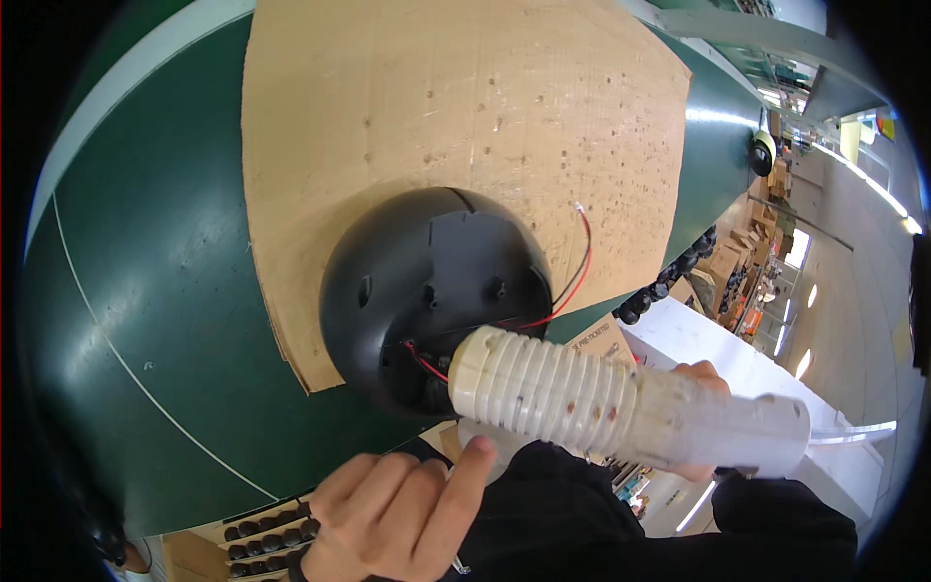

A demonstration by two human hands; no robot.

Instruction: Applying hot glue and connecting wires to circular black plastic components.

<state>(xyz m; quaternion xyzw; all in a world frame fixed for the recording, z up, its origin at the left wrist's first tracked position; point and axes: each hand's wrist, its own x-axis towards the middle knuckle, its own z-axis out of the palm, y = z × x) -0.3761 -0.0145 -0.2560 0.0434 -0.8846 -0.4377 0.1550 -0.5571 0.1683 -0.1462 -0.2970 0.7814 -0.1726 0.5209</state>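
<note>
A rounded black plastic shell (388, 242) with screw holes and a recess lies on a cardboard sheet. Thin red and black wires (588, 254) come out of it, ending in a small white connector on the cardboard. My right hand (700, 376), mostly hidden behind it, grips a whitish translucent tool with a ribbed barrel (558, 390). The tool's near end overlaps the shell's lower edge. My left hand (398, 509) is below the shell, fingers curled and the index fingertip near a pale translucent piece (493, 448) under the tool. What those curled fingers hold, if anything, is hidden.
The cardboard sheet (465, 107), dotted with small holes, covers part of the green tabletop (165, 281). A rack of black round parts (267, 543) stands at lower left. More black parts (669, 276) lie beyond the table's right edge, near a white surface (718, 335) and stacked cartons.
</note>
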